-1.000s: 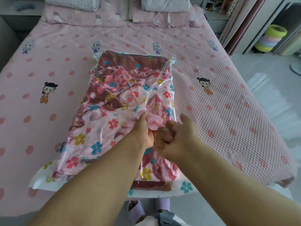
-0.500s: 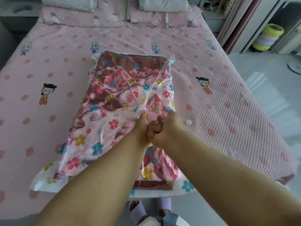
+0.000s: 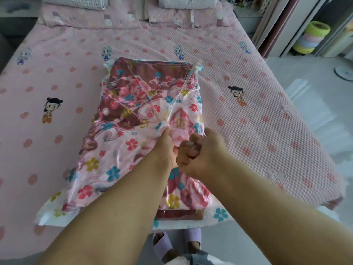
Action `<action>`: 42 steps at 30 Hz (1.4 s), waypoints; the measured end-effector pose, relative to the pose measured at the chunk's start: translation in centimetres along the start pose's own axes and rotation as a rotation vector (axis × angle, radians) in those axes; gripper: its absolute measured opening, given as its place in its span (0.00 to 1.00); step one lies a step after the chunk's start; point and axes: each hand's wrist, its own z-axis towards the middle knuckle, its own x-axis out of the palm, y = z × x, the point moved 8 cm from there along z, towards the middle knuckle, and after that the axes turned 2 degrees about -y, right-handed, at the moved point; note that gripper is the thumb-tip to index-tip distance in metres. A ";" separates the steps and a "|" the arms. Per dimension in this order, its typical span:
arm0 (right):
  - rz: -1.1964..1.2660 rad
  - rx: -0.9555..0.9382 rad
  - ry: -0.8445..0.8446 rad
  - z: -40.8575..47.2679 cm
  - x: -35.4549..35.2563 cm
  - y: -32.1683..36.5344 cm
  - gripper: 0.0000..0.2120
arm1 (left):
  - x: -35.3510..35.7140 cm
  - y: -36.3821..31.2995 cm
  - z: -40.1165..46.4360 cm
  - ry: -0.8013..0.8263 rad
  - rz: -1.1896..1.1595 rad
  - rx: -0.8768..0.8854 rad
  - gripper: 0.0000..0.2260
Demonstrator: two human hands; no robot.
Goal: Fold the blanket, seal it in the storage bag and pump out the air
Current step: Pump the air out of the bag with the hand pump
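Note:
A folded red and pink floral blanket point(image 3: 133, 115) lies inside a clear storage bag point(image 3: 196, 73) printed with flowers, in the middle of the bed. A small pink hand pump point(image 3: 181, 137) sits on the bag's top right of centre. My left hand point(image 3: 165, 148) grips the pump's base against the bag. Just to its right, my right hand point(image 3: 200, 156) is a fist curled round the pump's handle, drawn a little away from the pink disc. The bag's film is wrinkled and pulled in toward the pump.
The bed point(image 3: 267, 131) has a pink dotted cover with cartoon figures. Pillows point(image 3: 72, 2) lie at its head. To the right are bare floor and a stack of coloured rings point(image 3: 311, 37). My slippered feet point(image 3: 177, 243) stand at the bed's near edge.
My right hand pushed the handle in against my left hand half a second ago, hiding the pink disc. It has drawn back out now and the disc shows again.

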 end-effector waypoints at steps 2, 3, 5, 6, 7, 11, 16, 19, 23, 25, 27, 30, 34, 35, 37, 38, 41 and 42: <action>-0.004 0.043 0.023 -2.5 -1.4 -0.3 0.29 | 0.2 0.5 -0.3 0.032 -0.066 -0.037 0.16; 0.001 0.042 0.000 -3.3 -2.1 0.0 0.29 | 0.4 0.6 -0.4 0.042 -0.088 -0.049 0.17; 0.065 0.024 -0.001 -3.2 -2.0 0.9 0.29 | 0.9 0.6 -0.6 0.040 -0.089 -0.052 0.16; 0.110 0.011 -0.008 -2.1 -1.4 1.2 0.29 | 1.1 0.4 -0.7 0.044 -0.071 -0.058 0.15; 0.113 -0.005 -0.032 -0.7 -0.7 1.2 0.29 | 1.4 0.1 -0.8 0.046 -0.066 -0.064 0.14; 0.050 -0.030 -0.061 1.8 0.9 1.3 0.28 | 1.2 -0.7 -0.4 0.020 -0.006 -0.002 0.16; 0.034 0.039 0.018 -2.6 -0.9 1.2 0.30 | 0.8 -0.1 -0.4 0.031 -0.068 -0.046 0.17; 0.099 0.003 -0.011 -0.4 0.7 1.6 0.29 | 1.3 -0.8 -0.7 0.035 -0.068 -0.012 0.25; 0.044 -0.021 -0.056 2.0 2.2 1.1 0.27 | 1.1 -0.8 -0.5 0.010 -0.100 -0.030 0.24; 0.043 0.027 0.020 0.1 1.1 0.6 0.28 | 1.2 -0.4 -0.9 0.035 -0.077 -0.035 0.17; 0.012 0.054 0.033 -1.9 -0.3 0.6 0.29 | 0.9 0.1 -0.7 0.019 -0.087 -0.052 0.18; 0.065 0.048 -0.004 -1.7 0.1 1.4 0.29 | 0.9 -0.3 -0.7 0.018 -0.103 -0.038 0.18; 0.076 0.002 -0.094 1.4 2.6 1.7 0.25 | 0.6 -1.8 -2.1 -0.254 -0.128 0.043 0.26; 0.049 -0.014 -0.069 1.2 2.3 1.8 0.25 | 0.1 -1.5 -2.0 -0.335 -0.165 0.027 0.28; 0.063 0.042 0.013 -0.9 1.2 1.4 0.26 | 0.7 -1.1 -1.2 -0.182 -0.140 0.063 0.18; 0.043 0.055 0.037 -2.1 0.5 1.3 0.28 | 1.4 -0.5 -1.0 -0.051 -0.215 -0.010 0.16; 0.045 0.068 0.000 -2.8 -0.6 1.3 0.29 | 0.4 -0.3 -0.1 -0.007 -0.083 -0.011 0.16; 0.088 0.055 -0.017 -1.8 -0.2 1.3 0.28 | 0.8 -0.4 -0.1 0.002 -0.049 -0.008 0.15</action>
